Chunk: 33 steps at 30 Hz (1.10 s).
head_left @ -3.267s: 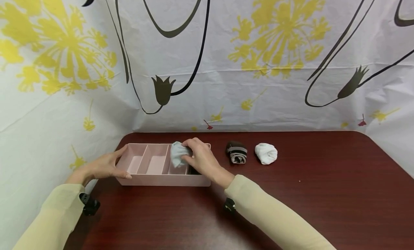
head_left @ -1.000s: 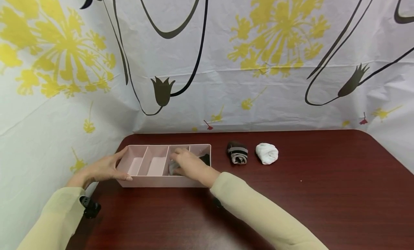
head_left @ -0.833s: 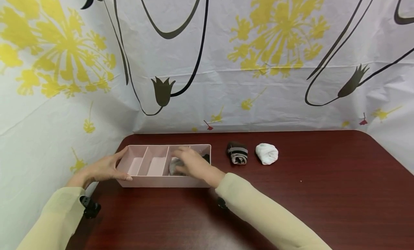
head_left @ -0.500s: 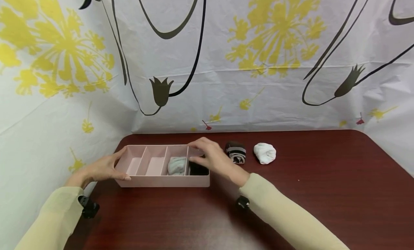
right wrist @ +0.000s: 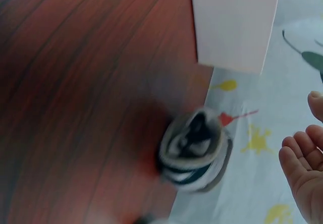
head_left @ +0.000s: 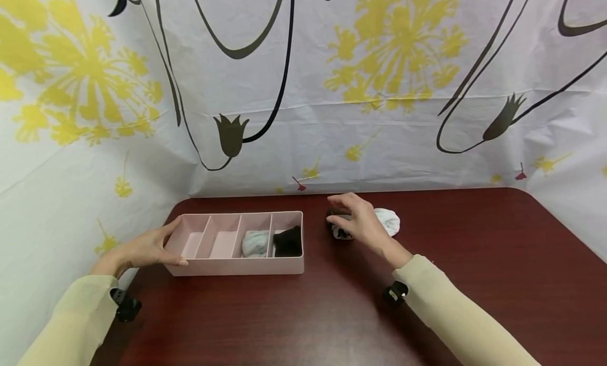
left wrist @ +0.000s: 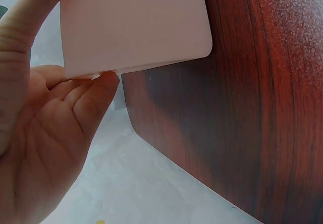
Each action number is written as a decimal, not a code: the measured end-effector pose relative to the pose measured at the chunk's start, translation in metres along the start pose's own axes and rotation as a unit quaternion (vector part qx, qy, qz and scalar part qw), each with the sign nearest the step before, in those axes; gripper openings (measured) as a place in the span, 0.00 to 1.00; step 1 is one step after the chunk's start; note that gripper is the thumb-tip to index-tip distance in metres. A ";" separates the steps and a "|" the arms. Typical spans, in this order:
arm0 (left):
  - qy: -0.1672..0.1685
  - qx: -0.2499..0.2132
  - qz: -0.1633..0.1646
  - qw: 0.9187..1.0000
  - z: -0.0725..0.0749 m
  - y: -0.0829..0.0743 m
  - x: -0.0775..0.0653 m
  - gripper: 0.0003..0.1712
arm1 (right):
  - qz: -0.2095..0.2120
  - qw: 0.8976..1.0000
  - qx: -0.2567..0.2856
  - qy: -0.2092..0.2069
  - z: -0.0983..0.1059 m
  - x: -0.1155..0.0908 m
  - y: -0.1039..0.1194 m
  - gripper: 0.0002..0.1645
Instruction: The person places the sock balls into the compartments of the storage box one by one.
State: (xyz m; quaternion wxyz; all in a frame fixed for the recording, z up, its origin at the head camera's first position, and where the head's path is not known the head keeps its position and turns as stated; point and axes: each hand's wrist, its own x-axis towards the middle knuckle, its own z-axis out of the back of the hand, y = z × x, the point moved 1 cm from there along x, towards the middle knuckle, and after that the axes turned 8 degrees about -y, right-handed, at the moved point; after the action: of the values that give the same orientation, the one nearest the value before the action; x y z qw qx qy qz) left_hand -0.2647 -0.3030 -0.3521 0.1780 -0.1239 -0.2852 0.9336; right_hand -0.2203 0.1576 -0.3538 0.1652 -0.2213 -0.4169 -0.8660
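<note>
A pink four-compartment box (head_left: 232, 267) stood upright at left, gripped by the left hand (head_left: 142, 248); a rolled striped sock (right wrist: 195, 152) lay right of it, close to the right hand (head_left: 365, 224).

On the table (head_left: 265, 313) before the backdrop (head_left: 265, 166), at left a box (head_left: 234, 267) with one bundle (head_left: 255, 244) in its third compartment from left and a second bundle (head_left: 288, 242) in its fourth, then rightward a third bundle (head_left: 342, 233) and farther right a fourth bundle (head_left: 389, 221).
</note>
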 end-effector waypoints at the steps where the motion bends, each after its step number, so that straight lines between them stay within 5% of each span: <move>1: -0.001 0.001 -0.001 1.000 0.000 0.000 0.000 0.70 | 0.001 1.000 -0.009 -0.001 0.002 -0.001 -0.003 0.25; 12: -0.005 0.007 -0.006 1.000 0.000 -0.001 -0.001 0.70 | -0.014 0.996 -0.086 -0.004 0.017 -0.009 -0.031 0.27; 33: -0.007 0.008 -0.005 1.000 0.000 0.000 -0.001 0.70 | 0.002 0.991 -0.130 0.044 0.005 -0.010 -0.049 0.37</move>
State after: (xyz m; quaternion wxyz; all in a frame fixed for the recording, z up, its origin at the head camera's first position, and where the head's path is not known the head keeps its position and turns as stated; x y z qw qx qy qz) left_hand -0.2640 -0.3032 -0.3517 0.1820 -0.1148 -0.2798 0.9356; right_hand -0.2337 0.1919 -0.3874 0.1548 -0.2033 -0.2927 -0.9214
